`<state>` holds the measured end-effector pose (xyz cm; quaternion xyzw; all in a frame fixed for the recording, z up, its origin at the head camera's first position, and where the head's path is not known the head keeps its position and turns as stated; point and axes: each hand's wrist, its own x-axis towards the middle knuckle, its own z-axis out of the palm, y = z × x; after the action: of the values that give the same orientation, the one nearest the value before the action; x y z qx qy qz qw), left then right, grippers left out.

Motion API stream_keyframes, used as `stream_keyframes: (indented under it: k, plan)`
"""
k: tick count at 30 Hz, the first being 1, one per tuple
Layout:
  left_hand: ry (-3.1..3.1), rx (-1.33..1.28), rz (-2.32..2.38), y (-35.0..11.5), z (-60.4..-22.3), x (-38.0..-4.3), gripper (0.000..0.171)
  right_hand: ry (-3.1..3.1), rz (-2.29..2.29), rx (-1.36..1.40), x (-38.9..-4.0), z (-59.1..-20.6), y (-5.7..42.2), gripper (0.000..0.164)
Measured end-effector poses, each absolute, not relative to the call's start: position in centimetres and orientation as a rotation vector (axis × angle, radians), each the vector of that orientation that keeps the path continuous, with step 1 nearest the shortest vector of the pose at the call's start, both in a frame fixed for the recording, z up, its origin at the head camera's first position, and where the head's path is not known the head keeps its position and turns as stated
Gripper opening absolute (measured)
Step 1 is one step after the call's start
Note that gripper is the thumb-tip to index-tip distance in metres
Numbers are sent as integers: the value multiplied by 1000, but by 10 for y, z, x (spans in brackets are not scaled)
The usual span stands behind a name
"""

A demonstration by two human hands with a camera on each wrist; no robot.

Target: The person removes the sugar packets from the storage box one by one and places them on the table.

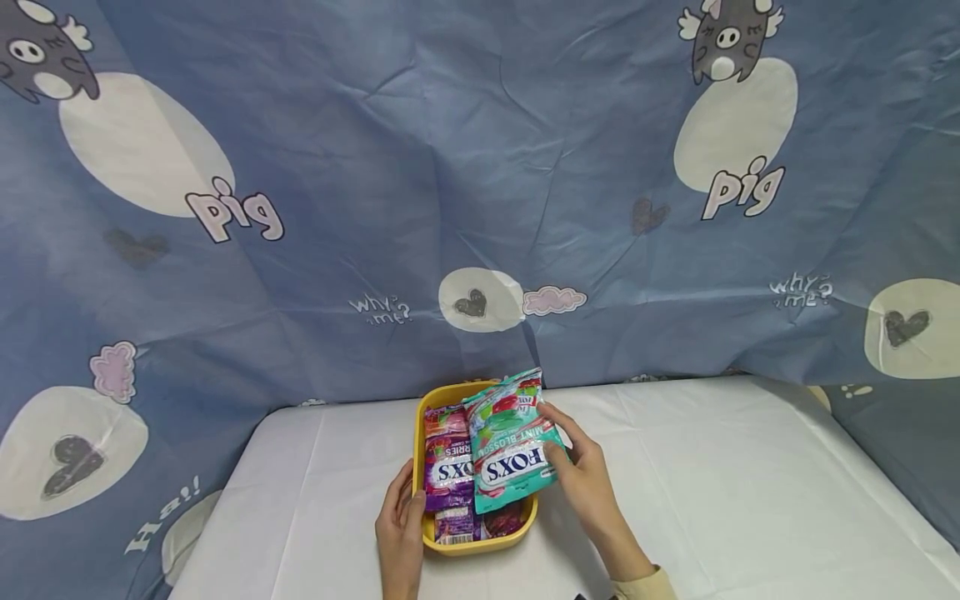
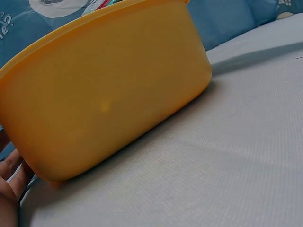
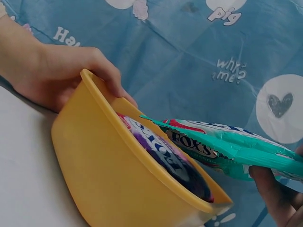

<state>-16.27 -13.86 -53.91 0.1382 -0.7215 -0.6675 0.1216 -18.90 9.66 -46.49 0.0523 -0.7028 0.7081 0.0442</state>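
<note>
The fingers of my right hand [image 1: 588, 479] pinch the Fox's Mint Blossom candy bag [image 1: 506, 442], tilted over the yellow plastic tub [image 1: 480, 547]. My left hand [image 1: 399, 525] grips the tub's left rim; inside lie a purple Fox's Berries bag [image 1: 447, 482] and other packets [image 1: 453, 525].

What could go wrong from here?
1. Slip: the right hand pinches the green Mint Blossom bag along one side only, so it might twist or drop.
2. Snag: that bag overlaps the purple bag in the head view; lowering it there could catch or stack them.
3. Shift: the left hand holds the yellow container at one side only, so a bump on the opposite wall might turn it.
</note>
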Motion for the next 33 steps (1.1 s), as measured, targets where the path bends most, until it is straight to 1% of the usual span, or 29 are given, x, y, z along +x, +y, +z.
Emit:
stream_keyframes:
  k: [20, 33]
  plan:
    - [-2134, 417, -1936, -138, -539, -162, 48, -2167, 2101, 30, -194, -462, 109, 48]
    - [-2124, 418, -1946, -138, -538, -163, 48, -2160, 2083, -4, -195, -460, 118, 47]
